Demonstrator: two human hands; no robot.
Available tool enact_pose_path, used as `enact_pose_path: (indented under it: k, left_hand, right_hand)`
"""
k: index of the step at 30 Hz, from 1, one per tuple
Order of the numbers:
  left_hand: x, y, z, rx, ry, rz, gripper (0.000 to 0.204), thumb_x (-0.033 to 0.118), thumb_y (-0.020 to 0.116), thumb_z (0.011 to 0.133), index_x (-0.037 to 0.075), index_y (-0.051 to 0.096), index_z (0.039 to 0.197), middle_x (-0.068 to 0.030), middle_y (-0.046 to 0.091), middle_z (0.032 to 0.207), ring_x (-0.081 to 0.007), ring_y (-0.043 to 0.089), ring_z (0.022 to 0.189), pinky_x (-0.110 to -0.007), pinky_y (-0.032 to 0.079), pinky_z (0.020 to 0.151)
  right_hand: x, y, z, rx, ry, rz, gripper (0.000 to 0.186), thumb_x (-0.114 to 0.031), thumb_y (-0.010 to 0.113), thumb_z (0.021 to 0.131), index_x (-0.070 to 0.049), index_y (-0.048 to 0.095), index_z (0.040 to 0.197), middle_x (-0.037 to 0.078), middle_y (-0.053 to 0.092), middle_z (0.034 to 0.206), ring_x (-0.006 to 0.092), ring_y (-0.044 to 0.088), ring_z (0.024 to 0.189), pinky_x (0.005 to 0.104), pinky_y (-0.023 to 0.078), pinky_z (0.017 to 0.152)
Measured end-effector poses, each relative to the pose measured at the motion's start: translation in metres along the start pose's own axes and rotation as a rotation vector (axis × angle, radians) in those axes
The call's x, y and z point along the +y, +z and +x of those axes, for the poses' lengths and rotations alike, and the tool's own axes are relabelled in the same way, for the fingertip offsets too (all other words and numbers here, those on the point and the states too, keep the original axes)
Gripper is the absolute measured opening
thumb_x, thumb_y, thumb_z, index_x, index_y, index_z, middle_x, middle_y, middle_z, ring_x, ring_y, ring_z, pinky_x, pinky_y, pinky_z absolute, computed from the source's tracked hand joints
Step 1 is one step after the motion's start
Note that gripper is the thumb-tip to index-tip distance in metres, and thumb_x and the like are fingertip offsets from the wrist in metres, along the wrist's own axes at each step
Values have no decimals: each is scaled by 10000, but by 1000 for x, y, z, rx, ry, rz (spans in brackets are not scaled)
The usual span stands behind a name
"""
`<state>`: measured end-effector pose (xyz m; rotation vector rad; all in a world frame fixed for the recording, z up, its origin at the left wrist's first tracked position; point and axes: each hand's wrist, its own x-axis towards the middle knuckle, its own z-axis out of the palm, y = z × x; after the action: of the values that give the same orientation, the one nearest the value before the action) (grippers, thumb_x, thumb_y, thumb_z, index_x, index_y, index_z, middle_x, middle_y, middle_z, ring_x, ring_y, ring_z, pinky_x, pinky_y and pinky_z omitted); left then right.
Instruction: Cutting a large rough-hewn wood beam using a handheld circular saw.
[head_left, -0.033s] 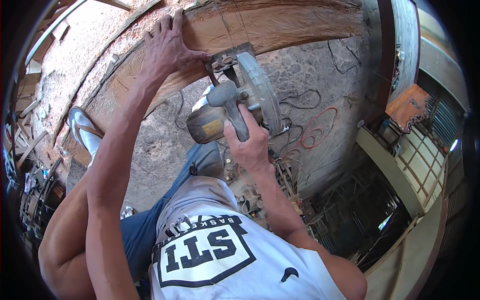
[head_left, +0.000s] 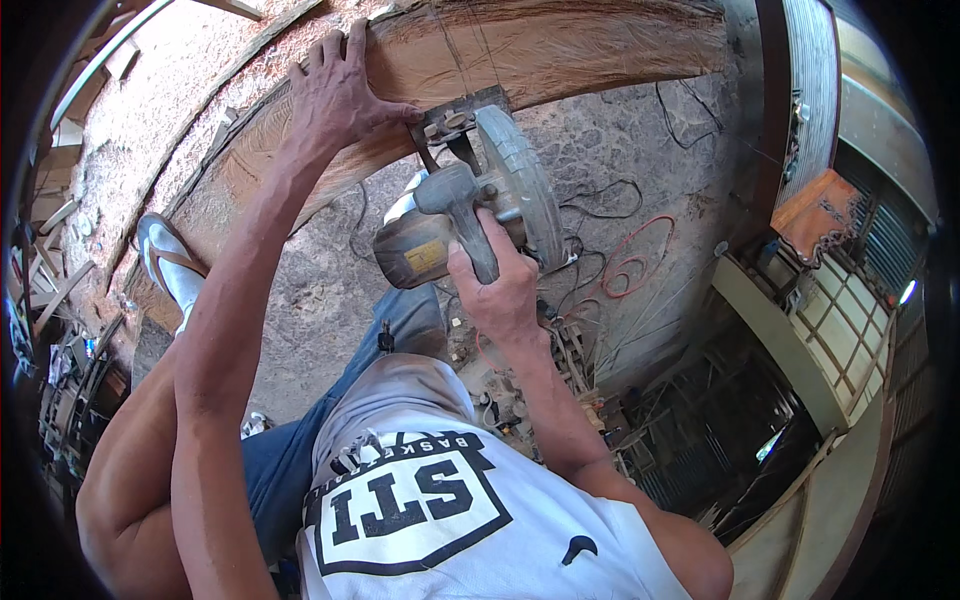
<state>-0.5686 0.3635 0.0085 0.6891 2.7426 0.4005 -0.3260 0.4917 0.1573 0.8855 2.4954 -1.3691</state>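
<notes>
My right hand (head_left: 507, 295) is wrapped round the rear handle of a circular saw (head_left: 412, 248), a dusty dark-bodied tool with a yellow label and a grey blade guard (head_left: 520, 180). The saw's flat metal base (head_left: 490, 98) rests on the near edge of a thick, rough brown wooden slab (head_left: 610, 50). Two dark lines cross the slab ahead of the base. Fingers spread, my left hand (head_left: 335, 105) lies flat on the slab left of the saw, its thumb reaching the corner of the base. The guard hides the blade.
My sandalled foot (head_left: 172, 255) is beside the slab at the left. A black cable (head_left: 610, 205) and a red hose (head_left: 640, 250) trail over the concrete floor. Wood scraps (head_left: 60, 285) are heaped at the far left, and sawdust (head_left: 190, 70) covers the ground beyond the slab.
</notes>
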Motion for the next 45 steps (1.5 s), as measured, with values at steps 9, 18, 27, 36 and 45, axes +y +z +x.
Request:
enact_pose_path:
  k: [9, 18, 27, 36, 45]
  left_hand:
    - [0, -1, -6, 78, 12, 24, 1418, 843, 835, 548, 64, 325, 1618, -223, 491, 1489, -382, 469, 1387, -590, 351, 1063]
    - [9, -39, -4, -109, -106, -13, 1360, 775, 858, 583, -11, 342, 1567, -262, 448, 1483, -436, 428, 1388, -588, 338, 1136]
    - [5, -23, -4, -78, -36, -44, 1377, 796, 828, 619, 72, 254, 1641, -236, 377, 1611, -451, 377, 1482, -608, 341, 1172]
    - [4, -28, 12, -244, -25, 6, 1464, 760, 854, 636, 14, 127, 1665, -310, 158, 1691, -461, 221, 1563, -561, 262, 1256]
    - [235, -87, -43, -342, 1050, -384, 126, 95, 652, 919, 58, 760, 972, -89, 761, 989, -301, 697, 1028, -445, 498, 1012]
  right_hand:
    - [-9, -3, 5, 1, -37, -41, 508, -171, 731, 910, 102, 611, 1322, 278, 736, 903, 392, 767, 787, 433, 602, 695]
    - [5, 7, 1, 41, -56, -51, 512, -186, 736, 914, 108, 622, 1318, 269, 744, 944, 357, 776, 831, 421, 603, 745]
    - [5, 7, -2, 112, -66, -30, 531, -235, 733, 911, 70, 617, 1330, 311, 729, 1032, 447, 745, 914, 477, 603, 805]
    - [4, 1, -4, -6, 119, 59, 556, -301, 705, 923, 12, 591, 1368, 266, 738, 920, 416, 749, 805, 501, 616, 763]
    - [8, 7, 5, -9, -100, -8, 576, -378, 656, 976, -34, 541, 1423, 209, 675, 1223, 344, 650, 1154, 507, 466, 1042]
